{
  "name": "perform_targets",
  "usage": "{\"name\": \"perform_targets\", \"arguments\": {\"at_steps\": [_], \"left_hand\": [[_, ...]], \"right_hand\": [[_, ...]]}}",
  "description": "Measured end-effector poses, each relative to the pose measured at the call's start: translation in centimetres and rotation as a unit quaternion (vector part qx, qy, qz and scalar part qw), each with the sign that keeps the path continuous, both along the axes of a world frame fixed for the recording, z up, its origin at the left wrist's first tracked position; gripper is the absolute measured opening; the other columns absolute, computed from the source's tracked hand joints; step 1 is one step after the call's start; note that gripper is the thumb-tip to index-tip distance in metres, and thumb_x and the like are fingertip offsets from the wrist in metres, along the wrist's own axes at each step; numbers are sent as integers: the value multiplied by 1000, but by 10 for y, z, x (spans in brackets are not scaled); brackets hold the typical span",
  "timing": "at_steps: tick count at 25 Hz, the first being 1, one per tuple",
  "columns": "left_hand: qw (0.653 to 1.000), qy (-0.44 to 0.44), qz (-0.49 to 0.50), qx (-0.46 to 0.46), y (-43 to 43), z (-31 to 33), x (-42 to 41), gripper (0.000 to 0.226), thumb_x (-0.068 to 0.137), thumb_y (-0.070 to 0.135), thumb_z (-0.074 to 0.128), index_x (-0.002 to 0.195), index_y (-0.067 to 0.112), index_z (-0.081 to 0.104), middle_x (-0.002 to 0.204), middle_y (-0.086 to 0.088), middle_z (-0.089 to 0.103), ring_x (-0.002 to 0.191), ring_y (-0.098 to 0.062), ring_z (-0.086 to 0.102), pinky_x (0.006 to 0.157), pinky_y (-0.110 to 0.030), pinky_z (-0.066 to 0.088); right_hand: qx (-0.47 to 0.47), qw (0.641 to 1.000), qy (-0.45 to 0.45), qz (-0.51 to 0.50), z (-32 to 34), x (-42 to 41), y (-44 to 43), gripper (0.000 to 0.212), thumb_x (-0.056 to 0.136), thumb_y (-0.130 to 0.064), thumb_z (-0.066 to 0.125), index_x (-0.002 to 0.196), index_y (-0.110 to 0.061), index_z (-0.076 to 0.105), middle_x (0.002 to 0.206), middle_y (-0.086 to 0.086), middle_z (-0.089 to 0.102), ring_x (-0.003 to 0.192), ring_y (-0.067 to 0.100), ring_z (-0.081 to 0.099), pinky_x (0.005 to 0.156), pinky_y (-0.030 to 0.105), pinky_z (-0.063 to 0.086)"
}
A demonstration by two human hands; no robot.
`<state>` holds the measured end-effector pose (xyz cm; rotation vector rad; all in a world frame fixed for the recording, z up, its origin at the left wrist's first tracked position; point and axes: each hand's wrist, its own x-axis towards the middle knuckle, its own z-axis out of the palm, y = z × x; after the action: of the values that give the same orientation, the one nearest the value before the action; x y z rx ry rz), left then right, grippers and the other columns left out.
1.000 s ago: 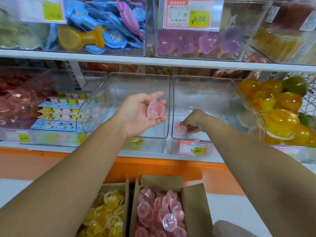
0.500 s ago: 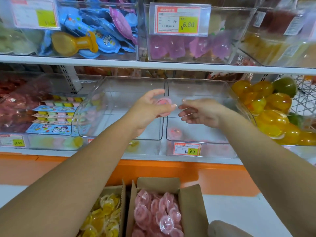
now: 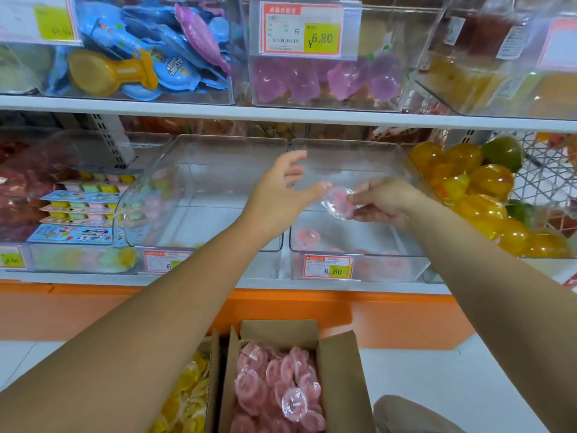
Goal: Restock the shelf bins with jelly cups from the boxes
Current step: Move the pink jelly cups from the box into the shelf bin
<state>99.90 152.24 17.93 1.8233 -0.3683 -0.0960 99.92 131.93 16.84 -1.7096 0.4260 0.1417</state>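
Pinching the pink jelly cup (image 3: pixel 338 202) between curled fingertips and thumb, the right hand (image 3: pixel 384 201) holds it in the air at the open mouth of the right-hand clear bin (image 3: pixel 374 164), above the bin's floor. From my remote seat I see the cup's clear rim tilted toward the camera, its pink filling blurred. The left hand (image 3: pixel 281 195) hangs just beside it with fingers straight and spread, gripping nothing; its thumb tip comes right up to the cup (whether it touches I cannot tell). Down on the floor of that same bin lies a second pink cup (image 3: pixel 307 237), near the front-left corner, and more pink shapes show faintly behind the front wall by the price label (image 3: pixel 329 267) reading 6.60. The neighbouring clear bin (image 3: pixel 203 182) stands to the left, touching or nearly touching the first. Below the white shelf edge (image 3: pixel 218 281), on the floor, an open cardboard box (image 3: pixel 343 370) holds a heap of pink cups (image 3: pixel 274 389), and a second box (image 3: pixel 214 354) just beside it on the left holds yellow cups (image 3: pixel 187 401).
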Motion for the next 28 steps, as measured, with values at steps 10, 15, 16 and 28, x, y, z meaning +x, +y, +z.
{"name": "perform_targets", "arguments": {"at_steps": [10, 15, 16, 28], "left_hand": [[994, 31, 70, -77, 49, -15, 3, 22, 95, 9, 59, 105, 28, 63, 104, -1, 70, 103, -17, 68, 89, -37, 59], [993, 43, 84, -75, 58, -21, -15, 19, 99, 10, 56, 104, 27, 63, 107, -3, 69, 93, -9, 71, 77, -28, 61], [992, 45, 87, -77, 59, -23, -19, 18, 99, 10, 56, 104, 26, 63, 107, -3, 69, 92, -9, 71, 76, -28, 61], [958, 254, 108, -73, 75, -131, -116, 14, 101, 16, 51, 92, 22, 60, 93, -4, 61, 89, -18, 61, 78, -34, 57]], "right_hand": [[-278, 941, 192, 32, -70, 46, 4, 21, 89, -7, 66, 73, -7, 51, 65, 7, 54, 46, 13, 53, 40, 19, 46], [-280, 938, 203, 37, -66, 34, 4, 10, 87, -5, 68, 81, -7, 60, 59, 7, 61, 51, 15, 57, 48, 21, 46], [-282, 941, 183, 43, -67, 32, 3, 8, 86, -4, 68, 83, -8, 61, 63, 7, 62, 58, 18, 57, 53, 23, 48], [-226, 843, -418, -254, -64, -119, 74, 22, 94, -13, 40, 96, -34, 46, 81, -12, 53, 71, 6, 50, 69, 23, 41]]}}
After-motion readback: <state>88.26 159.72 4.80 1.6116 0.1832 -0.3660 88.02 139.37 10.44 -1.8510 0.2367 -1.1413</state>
